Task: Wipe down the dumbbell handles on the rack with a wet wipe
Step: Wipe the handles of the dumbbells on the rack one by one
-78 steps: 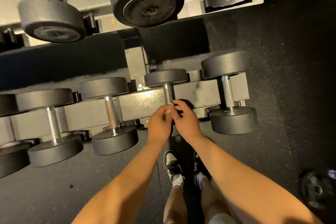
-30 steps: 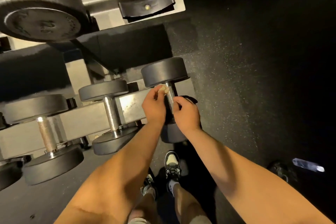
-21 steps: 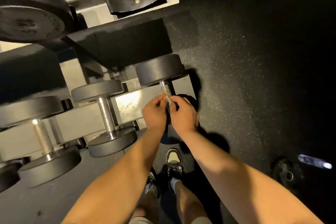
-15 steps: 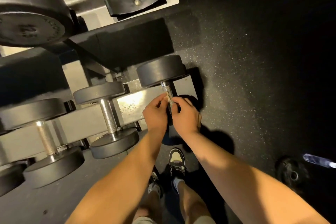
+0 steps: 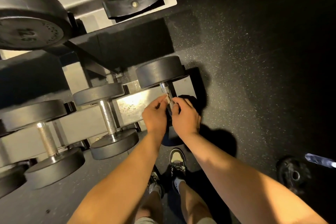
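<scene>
On the lower rack shelf (image 5: 134, 103) the rightmost dumbbell (image 5: 160, 71) lies with its knurled steel handle (image 5: 166, 90) pointing toward me. A small pale wet wipe (image 5: 168, 97) is wrapped against the handle's middle. My left hand (image 5: 154, 114) pinches the wipe from the left side, fingers curled. From the right, my right hand (image 5: 185, 116) curls its fingertips on the handle and wipe. The handle's lower part and the near dumbbell head are mostly hidden under my hands.
Two more dumbbells (image 5: 107, 112) (image 5: 47, 138) lie to the left on the same shelf. A large 12.5 dumbbell (image 5: 31, 23) sits on the upper shelf beside an empty cradle (image 5: 133, 3). A weight plate (image 5: 292, 174) lies on the dark rubber floor at right. My shoes (image 5: 177, 162) stand below.
I moved from the second-from-right dumbbell to the rightmost one. Over the last second both hands slid down its handle with the wipe, then held about midway.
</scene>
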### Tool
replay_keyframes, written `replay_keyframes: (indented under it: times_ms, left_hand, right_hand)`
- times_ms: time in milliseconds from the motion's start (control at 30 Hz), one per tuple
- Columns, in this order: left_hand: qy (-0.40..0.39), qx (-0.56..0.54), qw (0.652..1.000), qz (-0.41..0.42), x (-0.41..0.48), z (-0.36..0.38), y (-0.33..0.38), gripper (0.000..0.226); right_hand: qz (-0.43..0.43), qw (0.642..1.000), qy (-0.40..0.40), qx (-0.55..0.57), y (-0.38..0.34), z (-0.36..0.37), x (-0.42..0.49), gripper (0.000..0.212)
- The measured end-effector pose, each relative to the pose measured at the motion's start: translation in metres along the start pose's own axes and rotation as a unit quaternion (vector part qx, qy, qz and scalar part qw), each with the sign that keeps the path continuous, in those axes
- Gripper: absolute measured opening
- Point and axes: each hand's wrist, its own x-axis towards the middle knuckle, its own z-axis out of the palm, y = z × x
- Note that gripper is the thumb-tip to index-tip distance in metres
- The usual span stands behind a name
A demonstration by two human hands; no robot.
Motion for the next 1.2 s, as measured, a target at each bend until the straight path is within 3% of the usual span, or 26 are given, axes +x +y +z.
replay_keyframes:
  times_ms: [100,167,333,600,867,967,1067,1200]
  left_hand:
    - [0.040,0.007,0.998,0.053,0.017,0.010,0.014,0.019]
    - [0.040,0.009,0.998,0.044,0.020,0.013,0.013,0.019]
    - [-0.024,0.013,0.999,-0.024,-0.010,0.003,-0.007,0.019]
    - [-0.105,0.049,0.993,-0.039,-0.016,-0.015,-0.015,0.017]
    - [-0.086,0.002,0.996,-0.012,-0.030,-0.011,0.005,0.025]
    - [-0.090,-0.030,0.995,-0.002,-0.027,-0.002,0.010,0.034]
    - [-0.061,0.020,0.998,0.027,-0.022,0.004,-0.001,0.038]
    - [-0.015,0.124,0.992,-0.003,-0.021,0.011,-0.014,0.038]
  right_hand:
    - [-0.014,1.000,0.010,-0.003,0.001,0.001,0.000,0.029]
    - [-0.010,1.000,0.008,-0.006,0.003,0.001,0.001,0.030]
    - [0.005,1.000,0.000,-0.002,0.002,-0.001,0.001,0.030]
    - [0.004,1.000,-0.018,0.026,0.004,-0.003,0.001,0.025]
    - [0.014,0.983,-0.072,0.167,-0.005,-0.011,0.003,0.023]
    - [0.036,0.977,-0.042,0.206,-0.013,-0.013,0.021,0.021]
    - [0.014,0.983,0.019,0.184,-0.019,-0.010,0.044,0.018]
    - [-0.021,0.990,0.005,0.140,-0.024,0.006,0.064,0.016]
